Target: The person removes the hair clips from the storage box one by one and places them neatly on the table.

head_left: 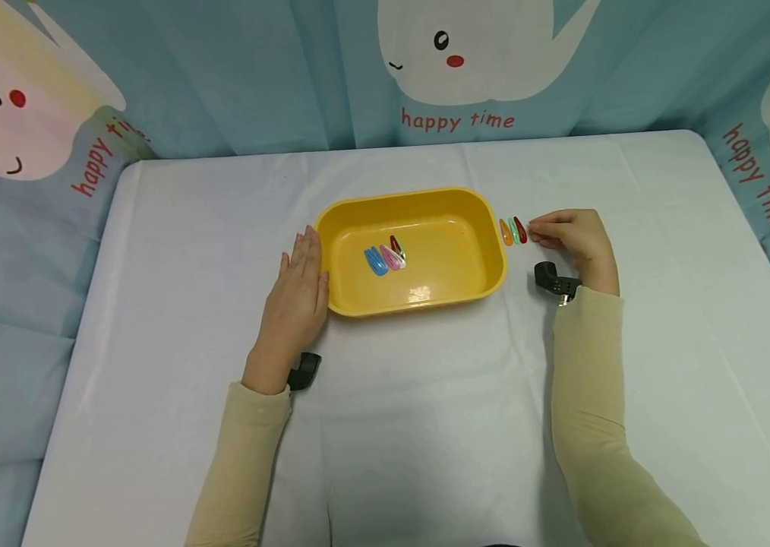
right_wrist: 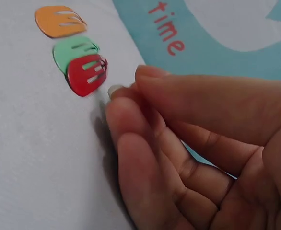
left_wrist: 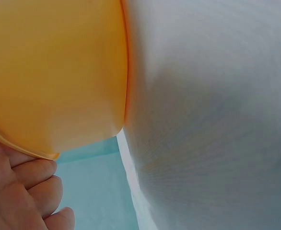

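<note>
My left hand point(head_left: 294, 292) lies with straight fingers along the left side of a yellow tray point(head_left: 419, 308); in the left wrist view its fingertips touch the tray's rim point(left_wrist: 28, 152). Inside the tray lie blue hair clips point(head_left: 376, 260), a pink hair clip point(head_left: 390, 257) and a dark red one point(head_left: 396, 245), close together. Outside its right side, an orange hair clip point(right_wrist: 59, 21), a green one point(right_wrist: 73, 50) and a red one point(right_wrist: 86, 75) form a row on the cloth. Beside the red clip is my right hand point(head_left: 576, 235), fingers loosely bent, with nothing visible between thumb and fingertips.
A white cloth point(head_left: 412, 425) covers the table. Blue curtains point(head_left: 255, 76) with cartoon figures hang behind its back edge and at the sides. Each wrist wears a black camera, one of them point(head_left: 552, 279) beside the right hand.
</note>
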Demonstrator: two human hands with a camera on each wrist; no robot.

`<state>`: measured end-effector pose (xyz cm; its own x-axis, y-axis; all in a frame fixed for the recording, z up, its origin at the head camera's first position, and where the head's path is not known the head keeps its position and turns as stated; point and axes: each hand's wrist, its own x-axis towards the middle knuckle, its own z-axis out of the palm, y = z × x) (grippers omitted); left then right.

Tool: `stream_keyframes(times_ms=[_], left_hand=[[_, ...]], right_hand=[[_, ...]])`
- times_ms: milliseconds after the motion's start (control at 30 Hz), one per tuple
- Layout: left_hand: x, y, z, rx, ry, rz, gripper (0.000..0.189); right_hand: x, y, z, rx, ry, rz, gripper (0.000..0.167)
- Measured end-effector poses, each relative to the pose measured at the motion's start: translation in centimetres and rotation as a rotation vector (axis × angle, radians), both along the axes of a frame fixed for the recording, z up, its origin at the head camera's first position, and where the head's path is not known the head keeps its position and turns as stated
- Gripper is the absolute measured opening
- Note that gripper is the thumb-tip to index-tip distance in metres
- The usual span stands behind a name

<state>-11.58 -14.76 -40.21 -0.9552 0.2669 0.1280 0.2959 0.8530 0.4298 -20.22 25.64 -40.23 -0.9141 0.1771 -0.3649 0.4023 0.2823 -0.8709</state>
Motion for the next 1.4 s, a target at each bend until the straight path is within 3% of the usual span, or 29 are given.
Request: stream_keyframes(times_ms=[367,767,1400], left_hand=[[0.1,-0.1,0.0,-0.005,-0.017,0.012,0.056],[0.0,-0.1,0.0,-0.005,-0.003,0.006,0.056],[0.0,0.0,0.1,0.007,0.007,-0.003,0.055]], right_hand=[[-0.1,0.7,0.1,-0.248,-0.034,-0.018,0.012],[0.2,0.6,0.9,-0.39,-0.039,-0.012,0.013],[0.2,-0.4,1.5,-0.44,0.031,0.038,0.01]])
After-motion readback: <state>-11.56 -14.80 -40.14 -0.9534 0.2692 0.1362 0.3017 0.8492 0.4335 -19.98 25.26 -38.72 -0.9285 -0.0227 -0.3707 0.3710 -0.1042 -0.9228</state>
